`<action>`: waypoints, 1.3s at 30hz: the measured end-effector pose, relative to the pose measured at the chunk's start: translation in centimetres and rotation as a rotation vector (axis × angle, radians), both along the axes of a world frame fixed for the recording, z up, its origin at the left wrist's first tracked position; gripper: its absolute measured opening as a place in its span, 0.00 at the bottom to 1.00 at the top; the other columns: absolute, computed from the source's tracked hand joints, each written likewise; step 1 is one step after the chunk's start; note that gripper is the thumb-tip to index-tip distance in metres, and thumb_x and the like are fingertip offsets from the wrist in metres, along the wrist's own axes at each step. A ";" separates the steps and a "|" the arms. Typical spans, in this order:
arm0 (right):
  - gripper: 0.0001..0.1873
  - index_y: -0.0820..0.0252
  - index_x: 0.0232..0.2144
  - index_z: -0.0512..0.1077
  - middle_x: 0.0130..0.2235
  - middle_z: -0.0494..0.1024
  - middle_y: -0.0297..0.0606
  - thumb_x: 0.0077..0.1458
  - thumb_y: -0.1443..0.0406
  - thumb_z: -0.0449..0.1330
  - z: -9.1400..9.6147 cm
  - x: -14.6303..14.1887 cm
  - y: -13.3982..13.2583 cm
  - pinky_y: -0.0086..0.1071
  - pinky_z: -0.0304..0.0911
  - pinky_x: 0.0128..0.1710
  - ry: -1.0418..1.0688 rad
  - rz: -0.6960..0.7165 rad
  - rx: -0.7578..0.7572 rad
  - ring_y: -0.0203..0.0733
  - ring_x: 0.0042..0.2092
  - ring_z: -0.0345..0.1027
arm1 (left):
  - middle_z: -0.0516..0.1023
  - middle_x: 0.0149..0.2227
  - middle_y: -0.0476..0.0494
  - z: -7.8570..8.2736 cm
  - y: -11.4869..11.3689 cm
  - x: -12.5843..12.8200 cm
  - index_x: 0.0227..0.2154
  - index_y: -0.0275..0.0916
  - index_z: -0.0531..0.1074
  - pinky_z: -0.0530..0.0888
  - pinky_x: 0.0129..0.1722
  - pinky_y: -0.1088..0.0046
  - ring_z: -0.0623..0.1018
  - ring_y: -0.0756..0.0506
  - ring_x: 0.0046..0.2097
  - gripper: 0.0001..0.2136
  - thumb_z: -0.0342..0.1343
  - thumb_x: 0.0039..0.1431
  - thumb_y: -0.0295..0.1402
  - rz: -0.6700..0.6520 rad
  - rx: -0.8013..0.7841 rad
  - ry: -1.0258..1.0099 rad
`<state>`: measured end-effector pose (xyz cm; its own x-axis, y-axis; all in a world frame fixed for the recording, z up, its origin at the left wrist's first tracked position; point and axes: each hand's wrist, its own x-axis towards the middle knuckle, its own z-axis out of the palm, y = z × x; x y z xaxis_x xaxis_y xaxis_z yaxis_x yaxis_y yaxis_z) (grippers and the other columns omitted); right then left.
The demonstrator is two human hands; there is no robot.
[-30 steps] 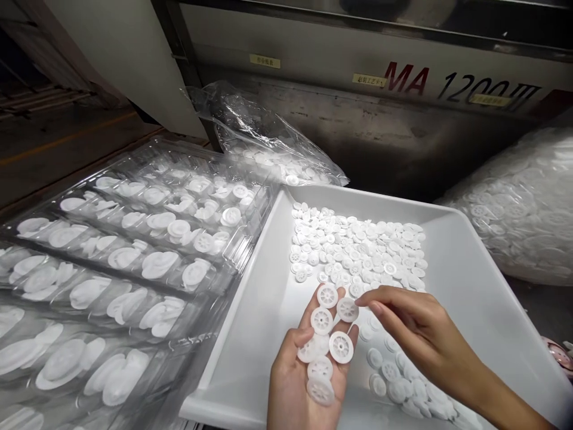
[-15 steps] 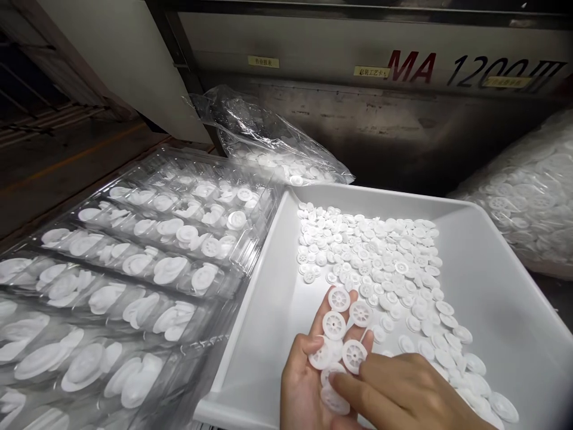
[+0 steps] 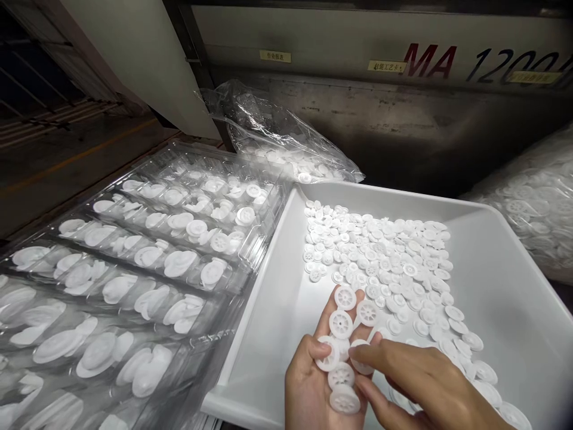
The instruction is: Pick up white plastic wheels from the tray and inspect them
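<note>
My left hand (image 3: 308, 388) lies palm up over the front of a white plastic tray (image 3: 501, 298), holding several small white spoked plastic wheels (image 3: 341, 324) stacked along its fingers and palm. My right hand (image 3: 425, 382) reaches in from the lower right, its fingers apart. Its index fingertip presses on one wheel (image 3: 364, 358) lying on my left hand. A loose heap of similar white wheels (image 3: 380, 263) fills the middle of the tray, and more are scattered towards its right front corner.
On the left lies a transparent blister tray (image 3: 147, 257) with white moulded parts in its rows. Behind stands a plastic bag of white parts (image 3: 286, 140). A bulging bag of discs (image 3: 532, 215) sits right, before a grey machine marked MA 1200 (image 3: 430, 60).
My right hand has moved from above the tray onto the wheels in my left palm, and those wheels have shifted. The whole view has drifted, so the scene sits further right.
</note>
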<state>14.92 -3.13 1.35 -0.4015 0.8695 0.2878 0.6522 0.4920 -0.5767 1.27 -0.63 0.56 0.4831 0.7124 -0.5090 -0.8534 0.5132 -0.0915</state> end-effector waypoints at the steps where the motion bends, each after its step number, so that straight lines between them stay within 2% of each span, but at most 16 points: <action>1: 0.12 0.59 0.44 0.66 0.33 0.78 0.35 0.56 0.70 0.56 -0.1 0.1 0.0 0.25 0.67 0.26 0.008 0.014 -0.024 0.35 0.30 0.73 | 0.74 0.52 0.39 0.0 0.0 0.0 0.60 0.35 0.53 0.60 0.57 0.61 0.70 0.40 0.55 0.30 0.41 0.50 0.26 0.003 0.002 -0.012; 4: 0.11 0.58 0.42 0.67 0.30 0.76 0.32 0.56 0.70 0.56 -0.6 0.0 0.0 0.25 0.65 0.26 0.018 0.031 -0.078 0.33 0.28 0.71 | 0.74 0.52 0.39 0.0 0.0 0.0 0.60 0.36 0.53 0.60 0.57 0.61 0.70 0.40 0.55 0.30 0.41 0.51 0.25 0.014 0.002 -0.025; 8: 0.06 0.55 0.38 0.68 0.27 0.73 0.29 0.55 0.68 0.57 -0.8 -0.8 -0.1 0.24 0.60 0.24 0.038 -0.016 -0.204 0.31 0.26 0.68 | 0.73 0.52 0.39 -0.1 -0.2 0.2 0.60 0.36 0.53 0.59 0.58 0.62 0.70 0.40 0.55 0.29 0.41 0.52 0.26 -0.008 -0.012 -0.015; 11: 0.04 0.55 0.34 0.68 0.24 0.69 0.26 0.53 0.69 0.58 -0.2 -1.1 0.1 0.22 0.56 0.23 0.115 -0.027 -0.376 0.29 0.24 0.62 | 0.73 0.52 0.39 -0.1 -0.3 0.3 0.59 0.36 0.54 0.58 0.58 0.61 0.70 0.41 0.55 0.28 0.41 0.52 0.26 -0.004 0.001 0.013; 13: 0.03 0.56 0.31 0.67 0.19 0.59 0.23 0.52 0.68 0.58 0.5 -0.9 0.4 0.22 0.52 0.21 0.191 -0.060 -0.540 0.28 0.20 0.51 | 0.73 0.52 0.39 -0.2 -0.3 0.3 0.59 0.36 0.55 0.58 0.58 0.62 0.69 0.41 0.56 0.29 0.42 0.51 0.26 -0.001 0.016 0.024; 15: 0.02 0.56 0.30 0.67 0.19 0.50 0.22 0.52 0.66 0.58 1.0 -0.3 0.9 0.24 0.50 0.21 0.295 -0.143 -0.731 0.29 0.20 0.44 | 0.73 0.52 0.40 -0.2 -0.2 0.3 0.58 0.37 0.58 0.58 0.59 0.62 0.67 0.41 0.57 0.28 0.42 0.51 0.26 0.006 0.035 0.018; 18: 0.08 0.56 0.28 0.66 0.21 0.51 0.25 0.54 0.59 0.58 1.3 0.8 2.0 0.25 0.51 0.25 0.448 -0.291 -0.919 0.31 0.24 0.47 | 0.73 0.53 0.41 -0.5 -0.1 0.0 0.54 0.37 0.65 0.57 0.59 0.61 0.65 0.41 0.59 0.25 0.41 0.52 0.25 0.030 0.082 -0.019; 21: 0.12 0.57 0.25 0.64 0.21 0.52 0.24 0.52 0.57 0.60 1.0 1.8 2.9 0.25 0.44 0.21 0.521 -0.352 -1.024 0.29 0.22 0.45 | 0.70 0.54 0.39 -0.8 0.0 -0.1 0.49 0.35 0.70 0.58 0.60 0.63 0.65 0.40 0.58 0.22 0.43 0.51 0.26 0.049 0.128 -0.027; 24: 0.12 0.57 0.25 0.63 0.20 0.51 0.23 0.52 0.59 0.61 0.4 2.1 3.4 0.26 0.38 0.18 0.612 -0.374 -1.105 0.27 0.20 0.41 | 0.71 0.53 0.38 -0.9 0.0 -0.1 0.47 0.37 0.72 0.59 0.59 0.63 0.65 0.39 0.58 0.21 0.45 0.50 0.27 0.087 0.119 -0.002; 30: 0.12 0.58 0.25 0.63 0.19 0.51 0.21 0.51 0.59 0.62 0.1 1.7 3.6 0.26 0.37 0.18 0.727 -0.365 -1.191 0.26 0.19 0.41 | 0.73 0.52 0.40 -0.6 -0.1 0.2 0.44 0.40 0.74 0.58 0.60 0.60 0.66 0.38 0.58 0.20 0.47 0.49 0.27 0.097 0.061 0.041; 36: 0.11 0.58 0.26 0.62 0.19 0.51 0.21 0.54 0.60 0.60 -0.2 1.9 3.5 0.27 0.36 0.19 0.806 -0.330 -1.221 0.27 0.20 0.39 | 0.72 0.52 0.37 -0.6 -0.1 0.2 0.46 0.37 0.73 0.57 0.60 0.57 0.66 0.37 0.57 0.20 0.46 0.49 0.26 0.100 0.042 0.081; 39: 0.12 0.57 0.27 0.62 0.19 0.49 0.21 0.56 0.58 0.58 -0.5 2.2 3.4 0.27 0.35 0.19 0.837 -0.326 -1.232 0.28 0.20 0.37 | 0.70 0.54 0.33 -0.6 0.0 0.1 0.50 0.32 0.69 0.59 0.59 0.57 0.66 0.36 0.57 0.23 0.47 0.49 0.26 0.106 0.007 0.095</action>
<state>17.13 0.31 0.89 -0.2452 0.7456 -0.6196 -0.0777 -0.6522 -0.7540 1.37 -0.64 -0.06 0.3545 0.7606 -0.5439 -0.9076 0.4199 -0.0043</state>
